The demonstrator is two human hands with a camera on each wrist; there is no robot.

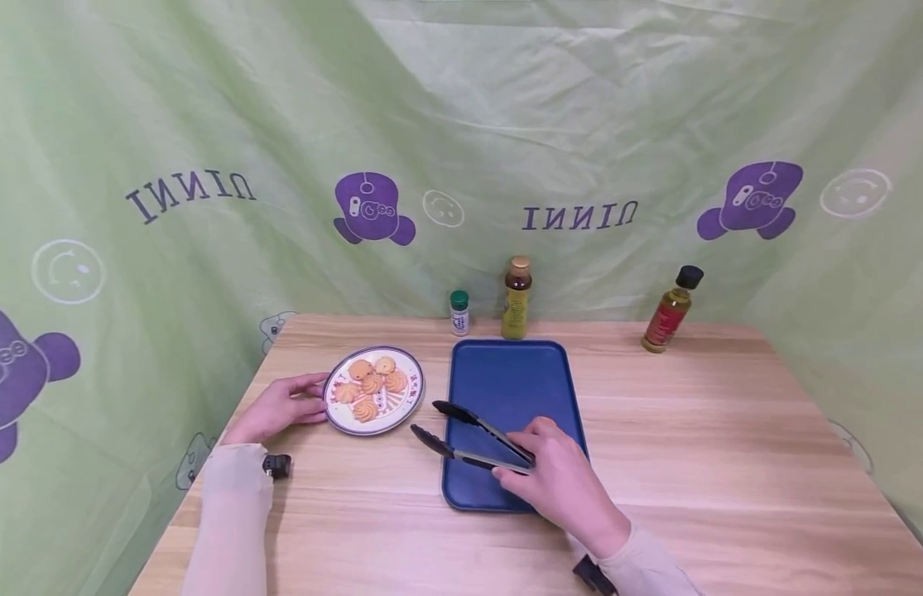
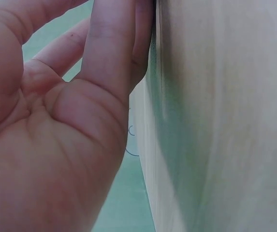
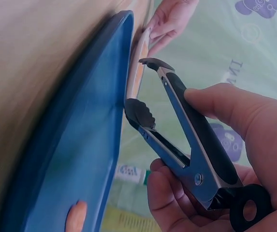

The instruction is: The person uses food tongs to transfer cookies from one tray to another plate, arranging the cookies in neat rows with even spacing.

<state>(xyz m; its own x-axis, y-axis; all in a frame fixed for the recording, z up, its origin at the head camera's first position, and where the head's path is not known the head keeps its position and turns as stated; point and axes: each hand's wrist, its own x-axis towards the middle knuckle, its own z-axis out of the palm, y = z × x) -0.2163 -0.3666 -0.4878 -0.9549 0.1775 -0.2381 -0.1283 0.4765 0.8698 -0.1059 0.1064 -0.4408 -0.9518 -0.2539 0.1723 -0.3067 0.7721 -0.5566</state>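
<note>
Staged recording booth: logo-printed green backdrop point(image 1: 461, 124) around wooden table point(image 1: 729, 463).

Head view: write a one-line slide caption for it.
Right hand grips open tongs over a blue tray while the left hand touches a plate of cookies.

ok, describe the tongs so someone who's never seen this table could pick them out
Start at the blue tray in the middle of the wooden table. The tongs lie across its near left edge, held by the right hand. They are the only metal tool: steel arms with black tips, spread open toward the plate of cookies.
</note>
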